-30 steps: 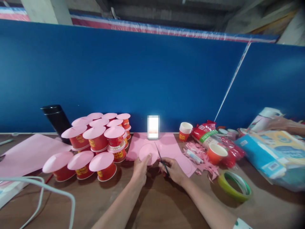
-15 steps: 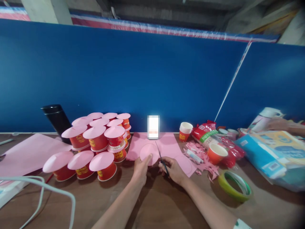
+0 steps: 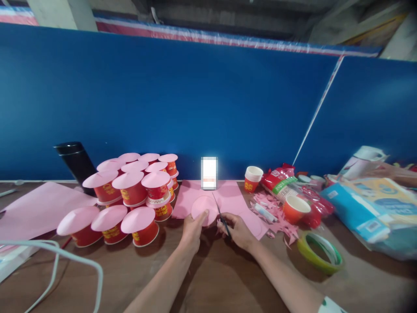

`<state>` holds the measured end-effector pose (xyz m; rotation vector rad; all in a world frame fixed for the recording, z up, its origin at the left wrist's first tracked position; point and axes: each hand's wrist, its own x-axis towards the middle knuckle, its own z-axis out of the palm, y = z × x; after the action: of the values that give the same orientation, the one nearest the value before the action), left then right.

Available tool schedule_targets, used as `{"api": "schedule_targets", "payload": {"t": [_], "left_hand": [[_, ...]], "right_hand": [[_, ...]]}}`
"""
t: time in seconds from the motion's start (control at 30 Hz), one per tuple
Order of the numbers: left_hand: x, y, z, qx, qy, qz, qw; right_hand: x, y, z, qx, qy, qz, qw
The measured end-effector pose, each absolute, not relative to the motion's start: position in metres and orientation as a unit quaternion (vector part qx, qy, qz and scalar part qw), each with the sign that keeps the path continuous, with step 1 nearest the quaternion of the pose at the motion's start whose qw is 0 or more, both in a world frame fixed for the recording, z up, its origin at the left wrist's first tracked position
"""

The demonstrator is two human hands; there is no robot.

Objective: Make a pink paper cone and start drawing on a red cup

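Very little had changed over the last second: the pink paper disc (image 3: 201, 210) had come slightly to the right, and the scissors (image 3: 223, 221) had shifted about as little. The left hand (image 3: 192, 232) pinched the disc by its near rim, thumb on top, above the middle of the bench (image 3: 224, 287). The right hand (image 3: 236, 230) was closed around the scissors' handles, blades pointing towards the bench's far edge along the disc's right side; whether they touched the paper could not be told. No fresh cut showed, so the cutting seemed to have barely advanced. Pink sheets (image 3: 230, 198) lay behind the hands against the far edge, the cone-topped red cups (image 3: 145, 234) stood to their left, and pink scraps (image 3: 286, 228) lay to the right, all without clear change.
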<state>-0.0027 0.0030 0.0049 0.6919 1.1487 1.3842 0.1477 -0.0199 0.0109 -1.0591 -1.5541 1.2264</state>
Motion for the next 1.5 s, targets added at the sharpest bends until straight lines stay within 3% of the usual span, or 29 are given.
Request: {"api": "schedule_targets", "payload": {"t": [1.5], "left_hand": [[-0.0038,0.0017,0.0086,0.301,0.486,0.585,0.576]], "right_hand": [[0.1515,-0.0168,0.0029,-0.443,-0.618,0.489,0.428]]}}
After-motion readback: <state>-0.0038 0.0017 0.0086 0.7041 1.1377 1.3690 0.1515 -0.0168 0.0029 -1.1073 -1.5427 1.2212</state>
